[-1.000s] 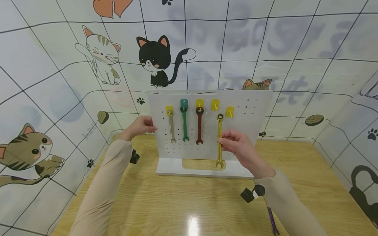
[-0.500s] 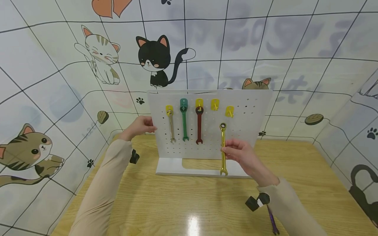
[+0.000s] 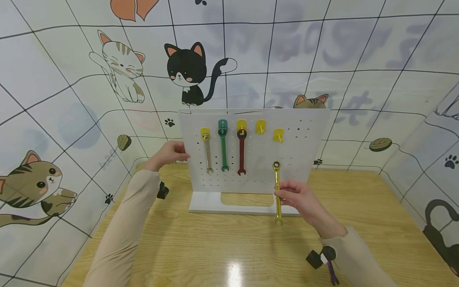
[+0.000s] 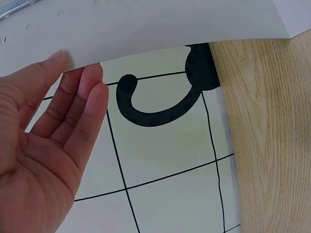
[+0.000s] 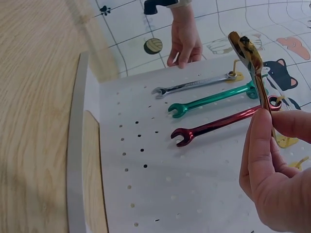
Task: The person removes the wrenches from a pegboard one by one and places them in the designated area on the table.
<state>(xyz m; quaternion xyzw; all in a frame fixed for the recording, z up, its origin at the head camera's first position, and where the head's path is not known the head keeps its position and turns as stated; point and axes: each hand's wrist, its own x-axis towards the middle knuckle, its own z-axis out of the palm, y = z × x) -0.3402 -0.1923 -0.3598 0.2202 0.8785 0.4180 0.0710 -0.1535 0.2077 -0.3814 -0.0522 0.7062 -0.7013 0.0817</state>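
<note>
My right hand (image 3: 300, 201) pinches a gold combination wrench (image 3: 277, 177) by its shank, in front of the white pegboard (image 3: 301, 155). The wrench stands roughly upright, ring end up, below two bare yellow hooks (image 3: 278, 135). In the left wrist view my left hand (image 4: 48, 126) holds the board's side edge, thumb on one face and fingers at the other. A silver wrench (image 5: 194, 85), a green wrench (image 5: 214, 100) and a red wrench (image 5: 218, 124) hang by their ring ends on the board, to the left of the gold one.
A purple wrench (image 3: 333, 274) lies on the wooden table (image 3: 201, 247) near the right forearm, partly hidden by the wrist gear. The board's white base (image 3: 206, 202) has a cut-out in it. Behind stands a wall (image 3: 247, 48) with cartoon cats.
My right hand has moved down, to the right and toward me with the gold wrench, away from the hooks. The left hand has stayed at the board's edge.
</note>
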